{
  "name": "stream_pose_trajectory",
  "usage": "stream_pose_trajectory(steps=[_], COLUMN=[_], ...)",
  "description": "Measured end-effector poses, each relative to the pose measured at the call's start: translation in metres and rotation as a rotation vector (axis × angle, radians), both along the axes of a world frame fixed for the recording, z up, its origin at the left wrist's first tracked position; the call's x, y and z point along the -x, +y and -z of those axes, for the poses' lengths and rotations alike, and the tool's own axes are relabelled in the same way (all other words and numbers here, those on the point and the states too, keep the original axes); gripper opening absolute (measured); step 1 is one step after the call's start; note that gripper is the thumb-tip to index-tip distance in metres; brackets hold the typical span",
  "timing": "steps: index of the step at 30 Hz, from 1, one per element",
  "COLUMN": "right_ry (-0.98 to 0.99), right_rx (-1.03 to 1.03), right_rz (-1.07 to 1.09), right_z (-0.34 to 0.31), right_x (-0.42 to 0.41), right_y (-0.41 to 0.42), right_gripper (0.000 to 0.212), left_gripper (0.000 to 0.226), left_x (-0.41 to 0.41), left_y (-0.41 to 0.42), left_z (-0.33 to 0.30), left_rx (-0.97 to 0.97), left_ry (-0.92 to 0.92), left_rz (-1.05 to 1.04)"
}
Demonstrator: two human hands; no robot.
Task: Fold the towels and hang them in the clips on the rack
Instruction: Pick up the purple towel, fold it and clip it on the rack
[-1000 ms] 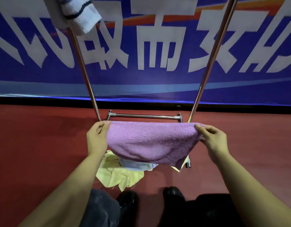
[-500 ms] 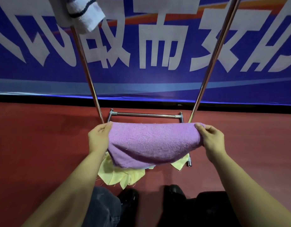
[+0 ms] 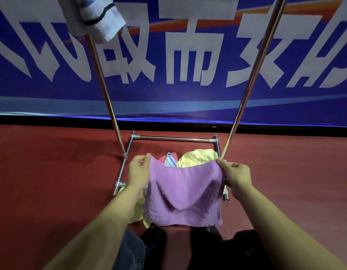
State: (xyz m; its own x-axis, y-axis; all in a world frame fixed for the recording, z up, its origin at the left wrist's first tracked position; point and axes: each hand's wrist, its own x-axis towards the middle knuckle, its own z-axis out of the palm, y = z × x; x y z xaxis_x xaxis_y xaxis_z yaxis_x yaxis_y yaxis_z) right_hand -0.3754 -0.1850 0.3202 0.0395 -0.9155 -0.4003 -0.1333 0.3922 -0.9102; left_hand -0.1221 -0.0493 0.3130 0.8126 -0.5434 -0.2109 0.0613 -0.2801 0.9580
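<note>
Purple towel (image 3: 183, 193) hangs flat between the two hands, above the pile of towels (image 3: 196, 157) lying on the red floor (image 3: 51, 172) inside the rack (image 3: 174, 137) base. The left hand (image 3: 138, 170) and right hand (image 3: 236, 175) each pinch a top corner with the fingers, so the cloth drops open and square, likely ready to be folded in half. A striped towel (image 3: 99, 16) already hangs at the rack's upper left, probably clipped, though no clip shows

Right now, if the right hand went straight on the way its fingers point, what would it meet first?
The right hand pinches a corner of the purple towel, fingers pointing toward the left hand. It would meet only that towel's top edge first, then probably the left hand. Depth is unclear.
</note>
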Motion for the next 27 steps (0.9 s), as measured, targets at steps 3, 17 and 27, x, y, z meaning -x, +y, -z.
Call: stream_pose_trajectory(steps=[3, 17, 27], right_ry=[0.032, 0.049, 0.031], right_rx=[0.047, 0.183, 0.270], right_rz=[-0.042, -0.311, -0.328], right_z=[-0.001, 0.001, -0.008], right_x=[-0.015, -0.072, -0.072], right_y=[0.007, 0.029, 0.035], right_gripper=[0.030, 0.029, 0.014], left_gripper=[0.024, 0.021, 0.023], left_x=[0.020, 0.068, 0.075], left_y=[-0.008, -0.033, -0.030], left_z=[-0.004, -0.017, -0.028], left_rx=[0.008, 0.032, 0.133], left_ry=[0.013, 0.161, 0.297], left_rz=[0.090, 0.315, 0.324])
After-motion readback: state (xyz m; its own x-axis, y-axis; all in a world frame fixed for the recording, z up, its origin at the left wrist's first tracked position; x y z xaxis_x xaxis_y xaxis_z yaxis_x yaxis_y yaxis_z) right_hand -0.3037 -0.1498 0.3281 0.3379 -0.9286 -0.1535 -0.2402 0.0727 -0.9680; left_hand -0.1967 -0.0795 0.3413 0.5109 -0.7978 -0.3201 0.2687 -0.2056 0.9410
